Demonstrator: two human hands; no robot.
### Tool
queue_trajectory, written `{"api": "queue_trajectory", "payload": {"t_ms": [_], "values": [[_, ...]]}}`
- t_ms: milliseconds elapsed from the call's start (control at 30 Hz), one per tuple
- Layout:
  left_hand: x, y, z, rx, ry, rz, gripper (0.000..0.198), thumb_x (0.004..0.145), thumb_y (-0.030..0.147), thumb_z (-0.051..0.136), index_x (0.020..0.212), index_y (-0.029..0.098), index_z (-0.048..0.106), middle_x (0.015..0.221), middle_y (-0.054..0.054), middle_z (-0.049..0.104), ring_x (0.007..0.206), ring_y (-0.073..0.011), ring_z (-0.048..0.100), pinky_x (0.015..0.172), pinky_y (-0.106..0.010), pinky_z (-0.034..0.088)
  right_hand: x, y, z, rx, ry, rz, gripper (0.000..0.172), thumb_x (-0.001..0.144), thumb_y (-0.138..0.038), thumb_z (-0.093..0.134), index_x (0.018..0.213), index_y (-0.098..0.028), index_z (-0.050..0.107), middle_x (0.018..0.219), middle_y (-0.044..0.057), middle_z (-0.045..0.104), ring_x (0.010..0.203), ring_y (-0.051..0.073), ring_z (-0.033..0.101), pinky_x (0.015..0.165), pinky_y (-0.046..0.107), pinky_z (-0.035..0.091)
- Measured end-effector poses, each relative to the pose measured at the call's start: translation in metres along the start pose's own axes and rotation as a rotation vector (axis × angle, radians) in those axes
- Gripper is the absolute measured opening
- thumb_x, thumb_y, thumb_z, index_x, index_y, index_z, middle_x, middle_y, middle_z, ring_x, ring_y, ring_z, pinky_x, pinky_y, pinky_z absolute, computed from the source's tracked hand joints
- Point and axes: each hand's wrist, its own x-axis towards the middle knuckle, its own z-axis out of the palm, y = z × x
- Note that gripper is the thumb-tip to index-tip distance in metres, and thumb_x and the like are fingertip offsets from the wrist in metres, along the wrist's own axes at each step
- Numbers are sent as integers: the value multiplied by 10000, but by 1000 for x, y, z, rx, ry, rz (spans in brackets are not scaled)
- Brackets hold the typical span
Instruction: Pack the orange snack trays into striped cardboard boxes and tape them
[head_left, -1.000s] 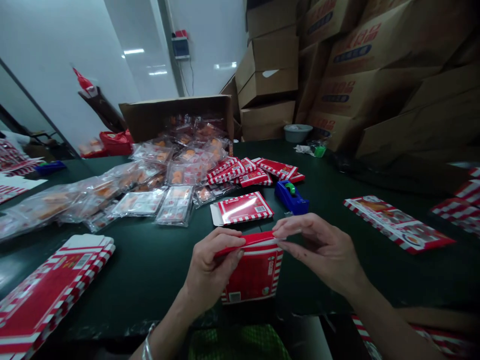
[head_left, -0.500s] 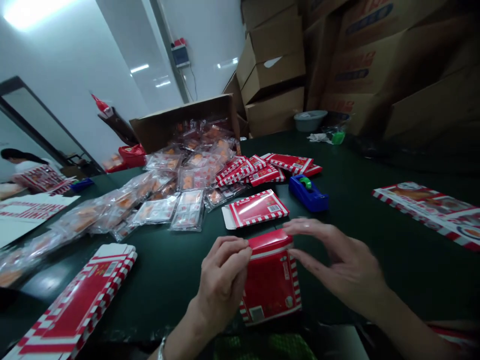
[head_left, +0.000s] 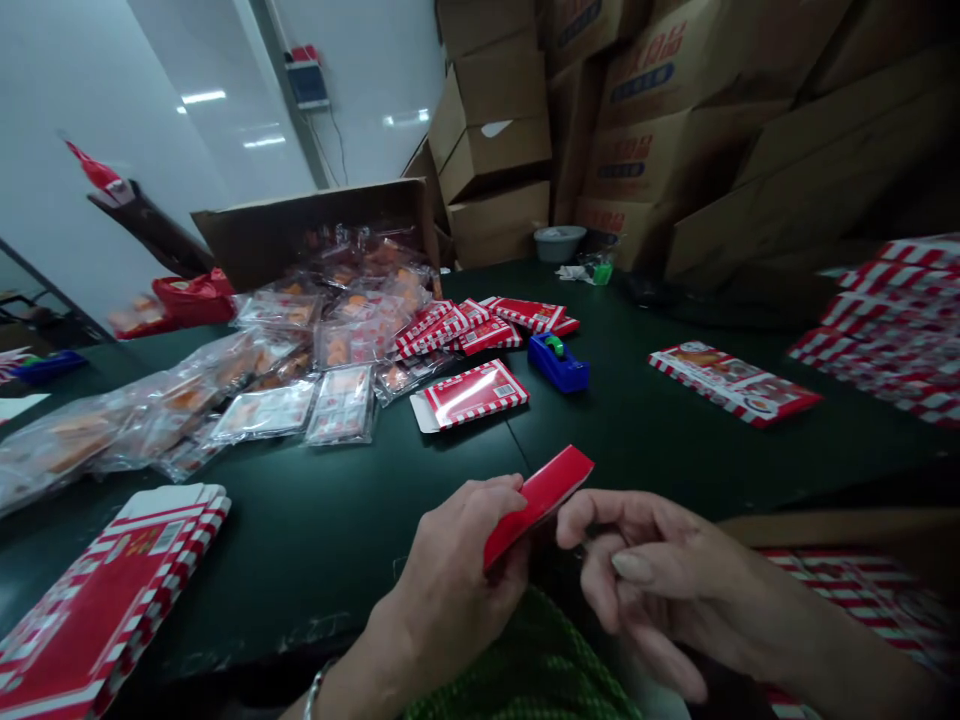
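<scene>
Red folded carton (head_left: pixel 537 512) clamped in L hand (head_left: pixel 455 572) fingers, long axis diag. up-right toward R hand (head_left: pixel 660 575), fingers loosely curled, empty, just beside carton's upper end.

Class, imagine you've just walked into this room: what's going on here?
A person grips a narrow red cardboard carton in their left hand, with their curled right hand just beside it. On the dark green table lie a stack of flat red-and-white striped cartons, a blue tape dispenser, and clear plastic packets with orange contents, heaped before an open brown cardboard box.
</scene>
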Motion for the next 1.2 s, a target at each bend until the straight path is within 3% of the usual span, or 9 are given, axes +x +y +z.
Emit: {"api": "queue_trajectory", "payload": {"t_ms": [100, 233, 400, 567, 733, 867, 967, 1067, 1200], "values": [[-4, 6, 3, 10, 16, 12, 449, 804, 55, 573, 1211, 215, 475, 1108, -97, 697, 971, -209, 682, 824, -322, 585, -6, -3, 2, 10, 39, -14, 245, 777, -296, 743, 966, -167, 656, 734, 22, 736, 438, 74, 635, 428, 125, 471], [-5, 14, -1, -83, -103, -77, 531, 787, 92, 602, 1278, 227, 451, 1161, -95, 675, 990, -219, 669, 841, -338, 574, -14, -4, 1, -131, 29, -49, 238, 803, -320, 724, 990, -190, 653, 723, 2, 714, 476, 78, 634, 451, 145, 472], [5, 13, -14, -168, -255, -177, 364, 805, 114, 624, 1142, 240, 568, 1047, -55, 690, 921, -207, 658, 809, -356, 563, -14, 4, -7, -575, 74, -274, 157, 864, -260, 663, 1010, -205, 651, 793, 4, 691, 715, 104, 660, 688, 233, 529], [26, 3, -27, -393, -309, -227, 279, 838, 220, 667, 1115, 227, 628, 1215, -90, 650, 1076, -241, 634, 941, -380, 528, 3, 1, -13, -627, 5, -337, 208, 884, -282, 622, 1082, -220, 620, 817, 9, 676, 744, 126, 651, 696, 269, 534], [50, -5, -29, -669, -375, -456, 208, 897, 363, 608, 996, 205, 702, 1071, -89, 704, 931, -229, 681, 811, -338, 582, 11, -10, -10, -906, 78, -388, 93, 886, -252, 567, 921, -206, 640, 803, 24, 684, 709, 137, 625, 642, 256, 507], [63, -7, -26, -725, -385, -558, 177, 846, 364, 677, 815, 190, 689, 1052, -80, 703, 844, -202, 694, 717, -296, 594, 11, -12, -13, -972, 78, -438, 118, 885, -198, 548, 956, -217, 641, 762, -7, 667, 654, 118, 592, 611, 233, 487], [66, -2, -24, -537, -360, -473, 131, 898, 266, 604, 795, 194, 636, 1021, -59, 704, 845, -172, 682, 737, -268, 576, 14, -6, -18, -947, 84, -439, 215, 883, -169, 551, 1072, -230, 634, 815, -7, 680, 730, 131, 626, 688, 259, 511], [61, 3, -17, -153, -260, -246, 114, 939, 154, 487, 878, 206, 567, 1002, -58, 702, 869, -164, 671, 749, -267, 554, 20, 5, -21, -777, 107, -452, 401, 880, -170, 574, 1269, -262, 543, 930, 4, 701, 835, 144, 661, 768, 286, 537], [48, -2, -2, 211, -112, 63, 164, 920, 66, 437, 860, 213, 478, 944, -65, 703, 823, -168, 675, 707, -266, 536, 28, 19, -21, -514, 156, -506, 483, 863, -210, 622, 1322, -259, 477, 976, 21, 714, 901, 161, 691, 792, 295, 565]]}}
